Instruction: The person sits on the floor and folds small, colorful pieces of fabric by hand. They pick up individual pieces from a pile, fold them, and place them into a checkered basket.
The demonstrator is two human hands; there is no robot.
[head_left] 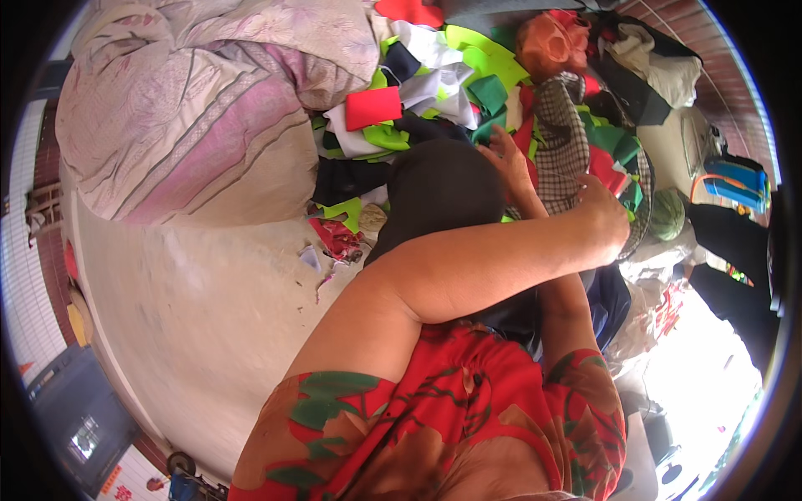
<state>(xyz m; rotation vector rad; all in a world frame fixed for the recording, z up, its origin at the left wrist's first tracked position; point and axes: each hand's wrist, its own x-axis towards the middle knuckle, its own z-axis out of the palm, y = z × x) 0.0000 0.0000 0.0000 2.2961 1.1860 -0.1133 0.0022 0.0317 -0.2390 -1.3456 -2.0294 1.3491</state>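
My left forearm crosses over my right one, so my left hand [605, 219] is at the right, beside a brown-and-white checked cloth [561, 142] and a red fabric piece [605, 169]. Its fingers are curled; what they hold, if anything, is hidden. My right hand [510, 160] lies farther in, just past my dark-clothed knee [447, 184]. Its fingers are apart, near a dark green fabric piece [487, 97] and the left edge of the checked cloth. More green scraps [614, 140] lie among the folds of the checked cloth.
A heap of white, lime and dark scraps, with a red rectangular piece [373, 108], spreads ahead. A large bundle in patterned pale fabric [184, 125] stands at left on the pale floor [200, 317]. Orange cloth [553, 40], a green striped round object [667, 215] and a blue container [735, 184] are at right.
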